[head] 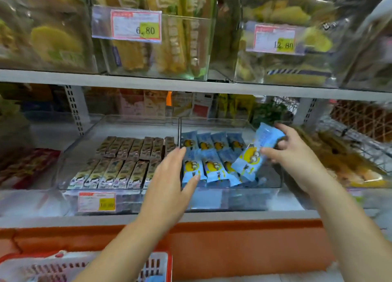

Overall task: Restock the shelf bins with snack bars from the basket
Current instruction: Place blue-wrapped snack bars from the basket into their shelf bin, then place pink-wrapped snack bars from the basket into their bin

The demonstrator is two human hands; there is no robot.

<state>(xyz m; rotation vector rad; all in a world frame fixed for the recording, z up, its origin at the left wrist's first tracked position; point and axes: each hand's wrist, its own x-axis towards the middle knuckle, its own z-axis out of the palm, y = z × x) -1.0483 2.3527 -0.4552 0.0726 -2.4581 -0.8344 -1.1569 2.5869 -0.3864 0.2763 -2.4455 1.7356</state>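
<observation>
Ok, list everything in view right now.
blue bars: about seven, blue, lying in right bin
held blue bar: one, maybe two, blue, tilted above right bin
brown bars: about a dozen, brown, two rows in left bin
clear bins: two, transparent, lower shelf
yellow packs: several, yellow and green, upper shelf bins
price tags: three, red-edged with yellow, bin fronts
basket: one, red, bottom left
left hand: one, open, at the divider between bins
right hand: one, grips held blue bar
</observation>
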